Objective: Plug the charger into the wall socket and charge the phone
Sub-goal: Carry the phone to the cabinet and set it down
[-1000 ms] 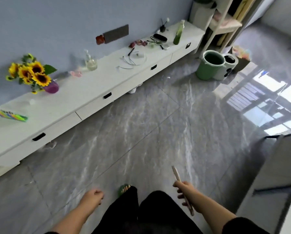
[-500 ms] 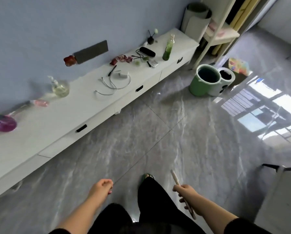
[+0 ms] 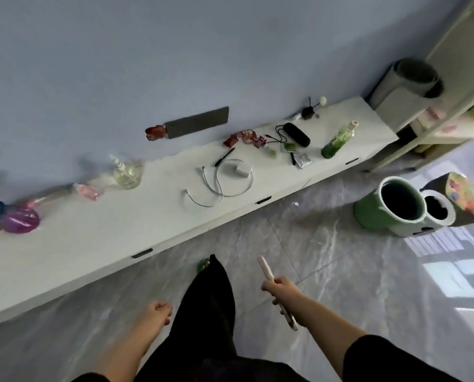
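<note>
A white charger block (image 3: 242, 169) lies on the long white cabinet (image 3: 125, 232), with its white cable (image 3: 219, 188) looped around and in front of it. On the blue wall above is a grey socket panel (image 3: 197, 123) with a reddish thing (image 3: 155, 132) at its left end. My right hand (image 3: 281, 292) grips a pale phone (image 3: 266, 268) edge-on, low over the floor, well short of the cabinet. My left hand (image 3: 157, 314) hangs beside my dark trouser leg, fingers curled with nothing in them.
The cabinet top also carries a purple vase (image 3: 19, 220), a glass bottle (image 3: 127, 175), a pen (image 3: 225, 157), a black case (image 3: 296, 134) and a green bottle (image 3: 337, 140). A green bin (image 3: 368, 213) and a white bin (image 3: 412, 228) stand on the grey floor at right, near a shelf (image 3: 450, 128).
I have walked closer to the cabinet and turned right: the charger and socket panel now lie ahead, the sunflowers have left the view. The phone stays in my right hand.
</note>
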Motion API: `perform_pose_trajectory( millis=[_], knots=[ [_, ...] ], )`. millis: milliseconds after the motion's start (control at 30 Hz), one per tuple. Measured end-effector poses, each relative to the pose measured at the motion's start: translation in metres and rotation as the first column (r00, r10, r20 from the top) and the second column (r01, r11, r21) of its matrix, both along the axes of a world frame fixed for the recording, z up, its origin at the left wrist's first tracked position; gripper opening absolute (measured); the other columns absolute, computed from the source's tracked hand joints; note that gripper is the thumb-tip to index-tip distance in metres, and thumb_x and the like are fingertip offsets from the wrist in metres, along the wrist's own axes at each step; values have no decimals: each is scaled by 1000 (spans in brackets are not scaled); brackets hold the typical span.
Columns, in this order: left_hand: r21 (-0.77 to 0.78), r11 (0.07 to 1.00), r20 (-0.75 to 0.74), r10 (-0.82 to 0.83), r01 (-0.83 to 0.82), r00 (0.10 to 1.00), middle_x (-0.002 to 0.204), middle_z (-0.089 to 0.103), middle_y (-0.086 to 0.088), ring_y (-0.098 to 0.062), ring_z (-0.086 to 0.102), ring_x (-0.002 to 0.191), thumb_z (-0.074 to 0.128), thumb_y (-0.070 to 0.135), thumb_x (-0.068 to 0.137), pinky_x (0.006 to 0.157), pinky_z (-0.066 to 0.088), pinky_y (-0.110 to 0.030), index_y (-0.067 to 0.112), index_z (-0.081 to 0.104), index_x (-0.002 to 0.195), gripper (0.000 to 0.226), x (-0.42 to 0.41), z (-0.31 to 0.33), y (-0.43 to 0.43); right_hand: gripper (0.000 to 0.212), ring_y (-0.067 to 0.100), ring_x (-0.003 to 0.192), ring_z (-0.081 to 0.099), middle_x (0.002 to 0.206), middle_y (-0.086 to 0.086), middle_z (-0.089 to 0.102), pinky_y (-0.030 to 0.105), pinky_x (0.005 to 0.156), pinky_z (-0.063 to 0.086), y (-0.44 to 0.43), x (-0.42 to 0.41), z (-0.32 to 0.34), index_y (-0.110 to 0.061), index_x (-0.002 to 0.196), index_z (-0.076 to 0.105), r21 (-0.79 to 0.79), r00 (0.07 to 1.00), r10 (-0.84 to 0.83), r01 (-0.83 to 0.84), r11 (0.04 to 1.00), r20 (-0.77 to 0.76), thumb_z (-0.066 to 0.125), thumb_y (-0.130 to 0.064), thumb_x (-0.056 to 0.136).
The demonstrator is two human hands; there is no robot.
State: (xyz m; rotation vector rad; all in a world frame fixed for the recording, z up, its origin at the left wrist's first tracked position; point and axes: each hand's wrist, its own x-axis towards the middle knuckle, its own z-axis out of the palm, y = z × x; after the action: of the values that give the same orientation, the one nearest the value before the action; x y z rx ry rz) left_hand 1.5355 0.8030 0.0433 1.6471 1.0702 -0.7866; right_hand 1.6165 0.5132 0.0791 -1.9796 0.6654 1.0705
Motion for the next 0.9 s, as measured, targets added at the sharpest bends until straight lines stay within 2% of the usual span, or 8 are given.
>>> perform_pose_trajectory(
  millis=[100, 200, 300, 433, 600, 700, 800, 900],
  knots=[
    [-33, 999, 50, 0, 1, 999, 89, 59, -13, -25, 56, 76, 49, 12, 95, 62, 37, -27, 3, 55, 97, 11, 63, 7, -4, 30, 18, 70, 53, 77, 2, 51, 28, 59, 41, 0, 55, 6, -12, 93, 54, -41, 999, 15, -16, 999, -33, 62, -38, 77],
    [-38, 999, 102, -28, 32, 994, 77, 59, -8, -17, 52, 61, 51, 10, 94, 54, 38, -24, 9, 57, 83, 13, 127, 11, -7, 23, 22, 69, 51, 72, 4, 46, 29, 58, 37, 0, 111, 7, -10, 82, 53, -80, 999, 50, -50, 996, -4, 63, -30, 79],
    [-27, 996, 114, -78, 81, 990, 73, 63, -9, -23, 59, 66, 59, 9, 89, 70, 51, -34, 16, 60, 72, 18, 182, 10, -10, 21, 21, 69, 47, 69, 5, 44, 30, 62, 37, -3, 164, 4, -11, 71, 51, -89, 998, 68, -66, 994, 19, 64, -25, 80],
    [1, 999, 121, -44, 44, 992, 73, 67, -6, -23, 64, 69, 60, 12, 86, 84, 53, -41, 20, 63, 72, 16, 236, 6, -18, 25, 20, 73, 51, 78, 5, 51, 26, 61, 39, -13, 227, -3, -8, 88, 53, -87, 989, 136, -140, 986, -50, 62, -30, 81],
    [39, 992, 106, 117, -121, 988, 67, 64, -3, -14, 59, 59, 58, 16, 87, 61, 43, -25, 13, 66, 83, 9, 295, -1, -46, 51, 17, 73, 53, 90, 7, 55, 28, 63, 42, -21, 313, -28, -1, 116, 53, -97, 981, 168, -177, 979, -99, 63, -31, 75],
    [53, 967, 86, 243, -248, 966, 62, 61, -8, -13, 57, 50, 58, 11, 86, 57, 40, -24, 4, 67, 95, 14, 323, -20, -68, 61, 25, 91, 58, 106, 12, 58, 33, 72, 46, -24, 368, -52, -1, 121, 53, -124, 969, 211, -227, 966, -127, 64, -34, 70],
    [75, 956, 39, 282, -284, 959, 94, 69, -15, -24, 61, 81, 59, 12, 86, 75, 41, -28, 3, 64, 106, 23, 349, -49, -89, 68, 26, 107, 50, 130, 14, 46, 33, 84, 44, -23, 414, -79, -4, 130, 44, -187, 934, 326, -350, 918, -147, 63, -36, 74],
    [145, 971, 8, 193, -192, 981, 118, 64, -12, -25, 59, 107, 61, 18, 84, 92, 41, -32, 10, 58, 117, 34, 375, -84, -104, 78, 31, 118, 46, 132, 15, 41, 38, 95, 44, -23, 450, -113, -4, 134, 34, -276, 907, 392, -420, 865, -150, 69, -32, 70]
  ],
)
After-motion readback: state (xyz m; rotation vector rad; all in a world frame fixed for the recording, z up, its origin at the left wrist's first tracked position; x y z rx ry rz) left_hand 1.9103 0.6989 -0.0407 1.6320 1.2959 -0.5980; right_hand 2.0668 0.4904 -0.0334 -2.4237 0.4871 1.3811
